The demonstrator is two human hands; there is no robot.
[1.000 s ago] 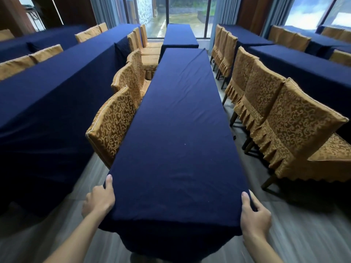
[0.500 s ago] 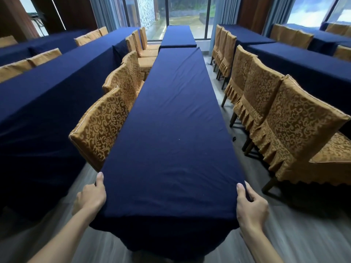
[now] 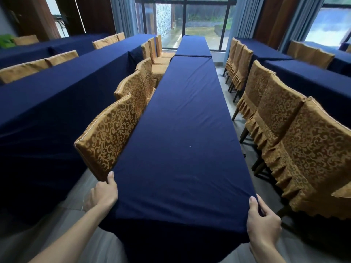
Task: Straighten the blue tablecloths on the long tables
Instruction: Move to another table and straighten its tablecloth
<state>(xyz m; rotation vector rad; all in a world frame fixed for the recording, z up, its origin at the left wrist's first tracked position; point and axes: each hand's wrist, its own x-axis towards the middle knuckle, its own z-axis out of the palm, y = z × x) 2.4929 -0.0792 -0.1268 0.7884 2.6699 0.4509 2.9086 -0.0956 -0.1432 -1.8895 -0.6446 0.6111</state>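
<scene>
The blue tablecloth (image 3: 182,141) in front of you covers the long surface from its near end, running straight away toward the window (image 3: 193,21), where a second blue-covered surface (image 3: 193,45) butts against its far end. The cloth lies mostly flat, with faint creases across the middle, and drapes over the near end and both long edges.

Along its left edge, gold-patterned chairs (image 3: 108,137) stand pushed in, their backs touching or just beside the cloth, so there is little room on that side. Along the right edge a strip of grey floor (image 3: 235,118) separates the cloth from another row of gold chairs (image 3: 296,149), which face away toward the next blue surface (image 3: 311,86). To the left, a further blue-draped surface (image 3: 49,103) stands beyond the chairs.

Your left hand (image 3: 102,194) grips the near left corner of the cloth, thumb laid on top, fingers curled under the edge. Your right hand (image 3: 263,223) grips the near right corner the same way, thumb on top and fingers wrapped around the hanging fabric.
</scene>
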